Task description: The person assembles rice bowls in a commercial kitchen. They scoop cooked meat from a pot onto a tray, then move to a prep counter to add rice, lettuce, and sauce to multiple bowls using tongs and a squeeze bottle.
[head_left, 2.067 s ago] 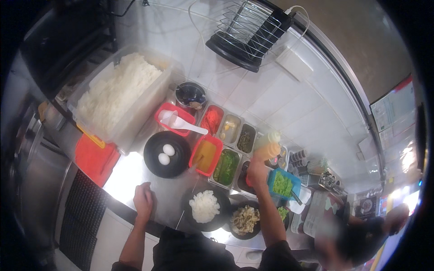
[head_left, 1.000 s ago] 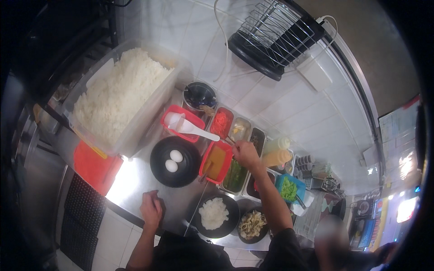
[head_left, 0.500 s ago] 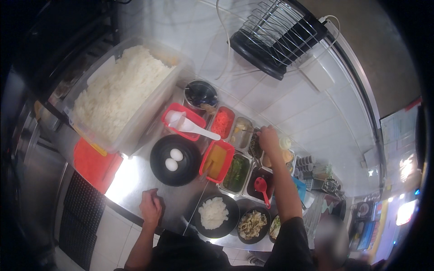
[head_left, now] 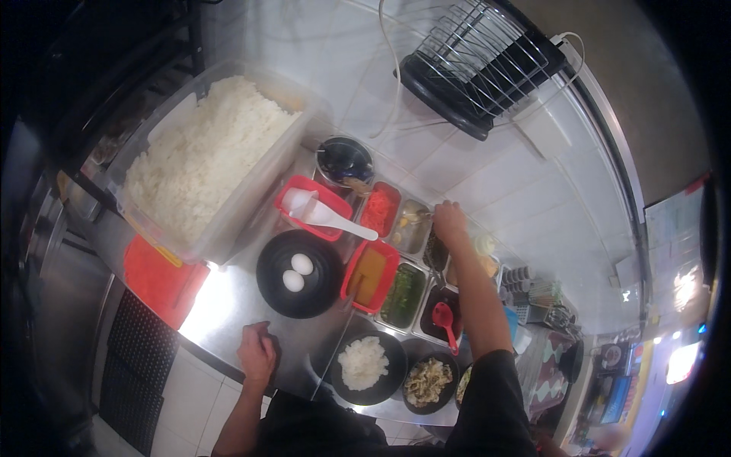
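Note:
My right hand (head_left: 450, 218) reaches across the counter to the back row of small containers. Its fingers are pinched above a metal container of dark green-black flakes (head_left: 435, 251); whatever they grip is too small to make out. Beside it stands a metal container (head_left: 413, 225) with a little pale yellow food and a utensil. My left hand (head_left: 257, 353) rests loosely closed at the counter's front edge, near a black bowl (head_left: 268, 283) with two white eggs (head_left: 298, 273). In front of me are a black bowl of white rice (head_left: 363, 363) and a dark bowl of chopped, cooked food (head_left: 428, 380).
A large clear tub (head_left: 263, 179) of rice stands at the left. A white ladle (head_left: 335, 218) lies across a red container. Other containers hold red shreds (head_left: 377, 211), yellow liquid (head_left: 368, 276), chopped greens (head_left: 400, 295) and dark sauce with a red spoon (head_left: 445, 320). A wire rack (head_left: 483, 57) hangs behind.
My right hand has shifted slightly up and stays over the back containers. My left hand has barely moved. The whole view has shifted slightly.

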`<state>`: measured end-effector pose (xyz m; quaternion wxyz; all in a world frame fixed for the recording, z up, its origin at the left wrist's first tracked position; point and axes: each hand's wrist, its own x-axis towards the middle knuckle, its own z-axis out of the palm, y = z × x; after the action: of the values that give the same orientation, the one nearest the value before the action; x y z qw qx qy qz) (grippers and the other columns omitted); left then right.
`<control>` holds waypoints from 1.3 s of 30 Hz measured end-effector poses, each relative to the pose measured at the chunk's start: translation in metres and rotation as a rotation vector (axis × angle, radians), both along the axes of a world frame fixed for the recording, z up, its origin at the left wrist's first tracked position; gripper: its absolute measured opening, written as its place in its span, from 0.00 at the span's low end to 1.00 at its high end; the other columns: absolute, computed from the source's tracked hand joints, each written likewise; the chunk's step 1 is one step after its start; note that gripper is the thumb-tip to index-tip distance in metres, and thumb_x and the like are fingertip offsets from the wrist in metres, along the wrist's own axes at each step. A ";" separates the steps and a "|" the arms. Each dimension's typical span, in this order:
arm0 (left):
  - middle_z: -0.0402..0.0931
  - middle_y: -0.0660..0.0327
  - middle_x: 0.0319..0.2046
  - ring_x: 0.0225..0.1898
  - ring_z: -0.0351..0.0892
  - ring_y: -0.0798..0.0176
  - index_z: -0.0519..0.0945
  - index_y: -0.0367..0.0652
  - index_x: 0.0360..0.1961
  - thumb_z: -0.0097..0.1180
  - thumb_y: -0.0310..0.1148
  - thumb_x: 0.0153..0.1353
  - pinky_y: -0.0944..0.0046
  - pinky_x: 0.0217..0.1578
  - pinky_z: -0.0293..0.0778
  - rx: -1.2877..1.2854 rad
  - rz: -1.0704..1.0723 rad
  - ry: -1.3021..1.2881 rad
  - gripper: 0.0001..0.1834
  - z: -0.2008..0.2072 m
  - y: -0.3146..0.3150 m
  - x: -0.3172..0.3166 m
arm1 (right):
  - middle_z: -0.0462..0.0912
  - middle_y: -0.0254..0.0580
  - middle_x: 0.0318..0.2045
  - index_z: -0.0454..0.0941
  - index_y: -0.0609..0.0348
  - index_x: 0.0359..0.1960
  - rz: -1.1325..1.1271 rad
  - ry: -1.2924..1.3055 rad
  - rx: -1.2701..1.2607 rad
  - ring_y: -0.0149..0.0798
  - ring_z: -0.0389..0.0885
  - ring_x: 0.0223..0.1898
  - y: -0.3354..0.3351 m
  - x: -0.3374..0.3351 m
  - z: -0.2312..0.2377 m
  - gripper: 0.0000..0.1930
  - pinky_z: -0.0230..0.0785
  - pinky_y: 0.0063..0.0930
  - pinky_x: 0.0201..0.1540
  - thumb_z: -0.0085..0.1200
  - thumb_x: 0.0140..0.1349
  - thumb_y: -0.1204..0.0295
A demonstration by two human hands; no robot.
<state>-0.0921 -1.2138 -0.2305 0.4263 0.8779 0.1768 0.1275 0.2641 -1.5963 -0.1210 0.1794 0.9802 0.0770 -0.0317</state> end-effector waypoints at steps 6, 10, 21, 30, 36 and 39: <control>0.77 0.51 0.40 0.40 0.81 0.42 0.79 0.46 0.48 0.51 0.22 0.60 0.48 0.40 0.77 -0.001 -0.016 0.007 0.15 -0.003 0.001 -0.001 | 0.85 0.52 0.39 0.86 0.58 0.35 -0.062 0.109 0.086 0.56 0.83 0.45 -0.023 0.022 -0.011 0.11 0.76 0.46 0.49 0.61 0.61 0.63; 0.77 0.52 0.39 0.40 0.80 0.42 0.78 0.46 0.48 0.52 0.22 0.59 0.47 0.39 0.77 0.009 -0.020 0.011 0.15 -0.004 0.001 -0.001 | 0.85 0.52 0.38 0.87 0.55 0.37 -0.067 0.110 0.197 0.56 0.83 0.43 -0.030 0.018 -0.008 0.11 0.75 0.47 0.48 0.60 0.62 0.62; 0.77 0.51 0.40 0.40 0.81 0.41 0.79 0.45 0.47 0.51 0.23 0.63 0.47 0.40 0.77 0.017 -0.013 -0.027 0.13 0.001 -0.002 -0.001 | 0.85 0.53 0.39 0.87 0.56 0.37 -0.066 -0.034 0.271 0.57 0.83 0.44 -0.027 -0.016 0.004 0.11 0.75 0.49 0.48 0.57 0.64 0.63; 0.77 0.51 0.41 0.41 0.81 0.42 0.79 0.44 0.47 0.51 0.23 0.62 0.48 0.41 0.77 -0.003 0.005 0.006 0.13 0.000 -0.003 -0.001 | 0.82 0.46 0.40 0.85 0.54 0.35 0.109 -0.089 0.109 0.51 0.79 0.48 -0.020 -0.010 -0.022 0.08 0.76 0.47 0.49 0.56 0.63 0.65; 0.78 0.50 0.41 0.41 0.81 0.42 0.79 0.44 0.47 0.52 0.22 0.61 0.48 0.41 0.77 -0.017 0.010 -0.006 0.13 0.005 -0.003 0.000 | 0.82 0.46 0.39 0.84 0.53 0.36 0.065 -0.090 0.244 0.53 0.79 0.46 -0.022 -0.024 -0.006 0.08 0.75 0.48 0.48 0.55 0.64 0.66; 0.78 0.50 0.41 0.42 0.81 0.41 0.79 0.44 0.47 0.51 0.22 0.61 0.48 0.42 0.77 0.027 0.002 -0.004 0.14 0.005 -0.004 -0.001 | 0.82 0.49 0.36 0.84 0.56 0.35 0.062 -0.149 0.378 0.56 0.80 0.42 -0.027 -0.039 0.014 0.09 0.73 0.49 0.46 0.56 0.65 0.65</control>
<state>-0.0928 -1.2174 -0.2257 0.4144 0.8833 0.1750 0.1319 0.2247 -1.6238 -0.1075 -0.0018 0.9933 0.0981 0.0614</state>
